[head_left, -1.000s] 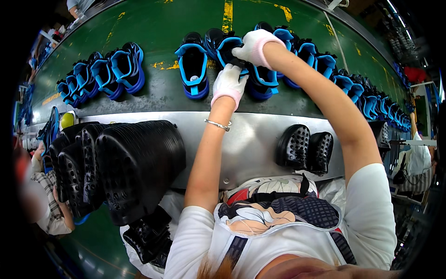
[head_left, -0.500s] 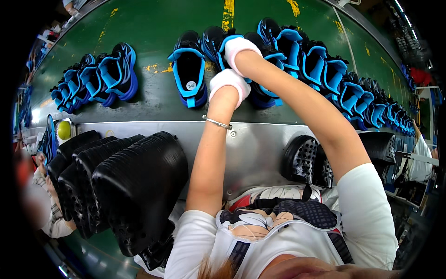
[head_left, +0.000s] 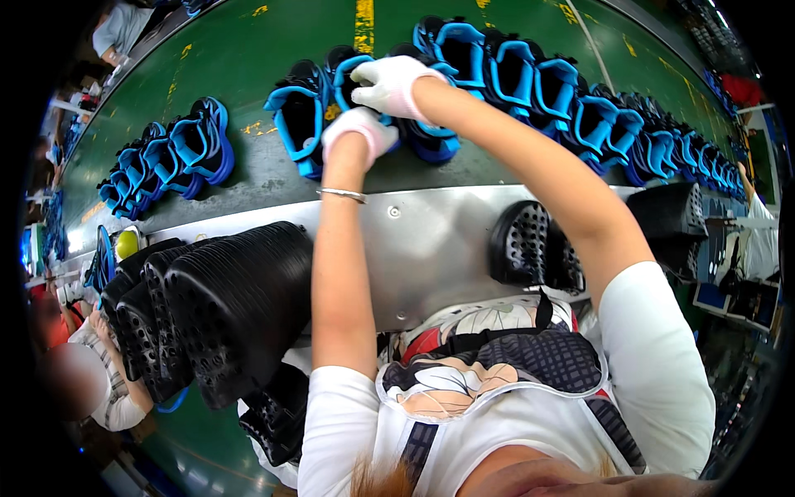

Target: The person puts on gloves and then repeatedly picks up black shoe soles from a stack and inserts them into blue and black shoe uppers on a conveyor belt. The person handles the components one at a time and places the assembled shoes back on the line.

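Note:
Both my hands wear white gloves with pink cuffs and are over a row of black-and-blue sports shoes. My right hand [head_left: 387, 86] reaches across the light-blue collar of one sneaker [head_left: 342, 68], fingers bent and apart; no object shows between them. Just nearer, my left hand [head_left: 361, 131] is at the heel side of that same shoe, its fingers mostly hidden. At its left stands another sneaker [head_left: 296, 124], toe pointing away, with a blue-lined opening. A further sneaker [head_left: 434, 145] sits right of my hands, partly covered by my right wrist.
Sneakers [head_left: 515, 76] stretch in a curved line to the right; a smaller group [head_left: 189, 149] stands left on the green surface [head_left: 248, 58]. Black perforated moulded pieces [head_left: 240, 290] are stacked on the metal ledge [head_left: 431, 224], others [head_left: 530, 244] at right. A person [head_left: 116, 364] is at lower left.
My hands have shifted left and slightly away from me. My right hand has turned so its fingers show over the shoe. The whole view has shifted a little.

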The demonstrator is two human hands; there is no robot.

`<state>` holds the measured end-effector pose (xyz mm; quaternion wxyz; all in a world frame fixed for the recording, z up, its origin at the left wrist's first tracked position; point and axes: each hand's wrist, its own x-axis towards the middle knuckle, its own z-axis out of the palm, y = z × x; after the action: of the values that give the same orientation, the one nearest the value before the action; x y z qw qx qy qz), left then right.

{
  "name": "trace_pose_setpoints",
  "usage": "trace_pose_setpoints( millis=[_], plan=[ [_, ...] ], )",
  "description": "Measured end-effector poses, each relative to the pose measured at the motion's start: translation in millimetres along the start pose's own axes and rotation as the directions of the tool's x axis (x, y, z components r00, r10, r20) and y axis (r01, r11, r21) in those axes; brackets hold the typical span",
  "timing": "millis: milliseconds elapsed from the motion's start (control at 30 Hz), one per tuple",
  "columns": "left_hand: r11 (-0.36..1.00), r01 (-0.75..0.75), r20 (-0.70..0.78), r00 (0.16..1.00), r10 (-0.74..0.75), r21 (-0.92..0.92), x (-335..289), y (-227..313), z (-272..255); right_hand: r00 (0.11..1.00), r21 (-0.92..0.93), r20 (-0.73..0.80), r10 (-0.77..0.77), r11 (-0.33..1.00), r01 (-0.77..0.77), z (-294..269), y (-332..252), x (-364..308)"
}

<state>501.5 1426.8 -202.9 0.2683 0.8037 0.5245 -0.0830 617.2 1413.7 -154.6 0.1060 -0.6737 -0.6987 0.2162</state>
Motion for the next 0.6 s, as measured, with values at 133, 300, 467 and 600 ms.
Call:
trace_pose_setpoints(
  millis=[133,300,467,600],
  plan=[
    [0.990,0.135,0.082,0.987,-0.139,0.045,-4.4,-33.6,-16.6,0.994,0.048,-0.107,-0.023,0.998,0.028,-46.5,15.7,-95.7],
    [0.970,0.002,-0.637,0.754,0.159,0.244,-45.6,-8.9,12.2,0.995,-0.106,-0.082,0.062,0.992,-0.070,-59.8,53.9,-219.9],
    [0.941,-0.336,-0.708,0.673,0.216,-0.032,-80.1,9.9,60.0,0.993,-0.254,0.055,0.109,0.963,-0.091,-21.6,53.0,-301.5],
    [0.885,-0.371,-0.550,0.818,0.168,-0.282,-106.0,22.4,87.4,0.997,-0.340,0.019,0.076,0.938,-0.065,2.8,51.3,-321.3]
  ],
)
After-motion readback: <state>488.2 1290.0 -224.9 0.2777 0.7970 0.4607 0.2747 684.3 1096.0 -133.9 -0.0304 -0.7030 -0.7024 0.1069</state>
